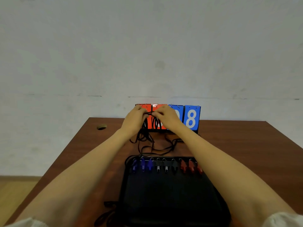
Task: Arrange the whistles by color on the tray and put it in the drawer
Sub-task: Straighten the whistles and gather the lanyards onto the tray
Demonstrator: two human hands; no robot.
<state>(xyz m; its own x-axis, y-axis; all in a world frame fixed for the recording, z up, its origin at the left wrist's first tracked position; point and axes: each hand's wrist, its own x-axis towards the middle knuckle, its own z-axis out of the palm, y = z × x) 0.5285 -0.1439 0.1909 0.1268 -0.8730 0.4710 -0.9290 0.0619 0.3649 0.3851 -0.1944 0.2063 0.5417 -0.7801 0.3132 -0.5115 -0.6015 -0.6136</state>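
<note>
A black tray (170, 197) lies on the brown table in front of me. Along its far edge the whistles stand in a row: three blue whistles (142, 166) at the left, three black whistles (166, 167) in the middle, three red whistles (191, 167) at the right. Their black cords (154, 145) run off the tray toward the back of the table in a tangle. My left hand (134, 120) and my right hand (165, 117) are raised together above the cords, each pinching the black cord bundle between them. No drawer is in view.
A flip scoreboard (191, 118) with red and blue cards stands at the back of the table (246, 153), right behind my hands. A round cable hole (101, 126) sits at the table's far left. More black cord (106, 212) lies left of the tray's near corner.
</note>
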